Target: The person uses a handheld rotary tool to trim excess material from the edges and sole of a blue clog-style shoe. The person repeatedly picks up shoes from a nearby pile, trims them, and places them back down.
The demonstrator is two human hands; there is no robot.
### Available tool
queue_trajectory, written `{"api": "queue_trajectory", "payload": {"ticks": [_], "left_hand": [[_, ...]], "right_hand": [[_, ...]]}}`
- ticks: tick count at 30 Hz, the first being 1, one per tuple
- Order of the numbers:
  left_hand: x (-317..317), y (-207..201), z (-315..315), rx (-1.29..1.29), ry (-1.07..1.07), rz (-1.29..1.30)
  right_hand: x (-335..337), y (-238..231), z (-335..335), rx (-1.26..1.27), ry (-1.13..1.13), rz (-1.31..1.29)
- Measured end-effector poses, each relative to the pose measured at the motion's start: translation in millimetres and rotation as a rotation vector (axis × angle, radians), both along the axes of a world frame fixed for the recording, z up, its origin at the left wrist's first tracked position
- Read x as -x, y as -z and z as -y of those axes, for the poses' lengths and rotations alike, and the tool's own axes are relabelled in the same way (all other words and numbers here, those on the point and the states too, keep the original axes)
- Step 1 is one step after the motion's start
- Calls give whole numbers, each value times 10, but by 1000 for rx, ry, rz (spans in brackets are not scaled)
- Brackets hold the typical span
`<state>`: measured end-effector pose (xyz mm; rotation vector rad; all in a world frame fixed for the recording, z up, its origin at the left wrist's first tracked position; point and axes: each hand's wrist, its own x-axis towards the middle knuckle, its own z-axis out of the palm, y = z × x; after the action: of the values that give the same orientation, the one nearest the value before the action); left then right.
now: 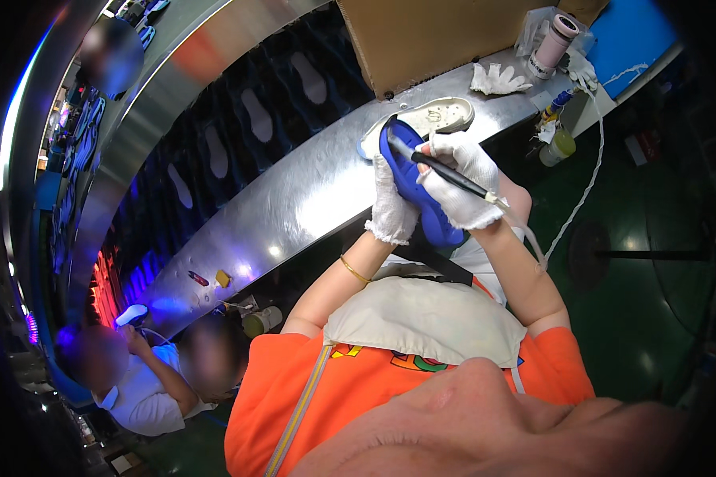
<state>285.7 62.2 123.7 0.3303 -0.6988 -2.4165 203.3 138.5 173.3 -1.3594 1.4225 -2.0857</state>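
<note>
In front of my body, a blue shoe-shaped piece (422,189), probably a sole, is held tilted. My left hand (393,205), in a white knit glove, is closed round its left side. My right hand (463,179), gloved with bare fingertips showing, grips a black-handled brush (456,174). The brush's pale tip (398,140) touches or hovers just above the piece's upper end; I cannot tell which. A thin clear tube runs from the brush's rear end past my right forearm. Behind the blue piece, a cream shoe (435,118) lies on the metal ledge.
Beyond the metal ledge (294,199) runs a dark conveyor (239,79) carrying several pale sole shapes. A cardboard box (429,40), a spare white glove (499,79) and a pink bottle (554,46) stand at the far right. A white cord (601,159) hangs there. People sit at the lower left.
</note>
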Motion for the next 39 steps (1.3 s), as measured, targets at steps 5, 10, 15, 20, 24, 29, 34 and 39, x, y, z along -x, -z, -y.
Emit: {"api": "queue_trajectory", "payload": {"ticks": [5, 10, 15, 20, 24, 29, 34, 39], "left_hand": [[-141, -23, 104, 15, 86, -43], [-167, 56, 222, -80, 129, -27], [-312, -88, 222, -62, 159, 113], [-427, -80, 259, -61, 294, 113], [-609, -35, 69, 11, 357, 114], [-532, 19, 21, 75, 371, 224], [-312, -177, 121, -53, 238, -1], [-174, 3, 405, -15, 177, -83]], "right_hand": [[73, 20, -142, -83, -4, 129], [-35, -81, -215, -121, -67, -255], [-49, 48, -270, -124, 11, -169], [-209, 90, -382, -158, -135, -130], [-50, 277, -520, -220, -220, 186], [-97, 293, -498, -210, -145, -26], [-27, 282, -353, -225, -141, 325], [-102, 53, -234, -100, -132, -208]]}}
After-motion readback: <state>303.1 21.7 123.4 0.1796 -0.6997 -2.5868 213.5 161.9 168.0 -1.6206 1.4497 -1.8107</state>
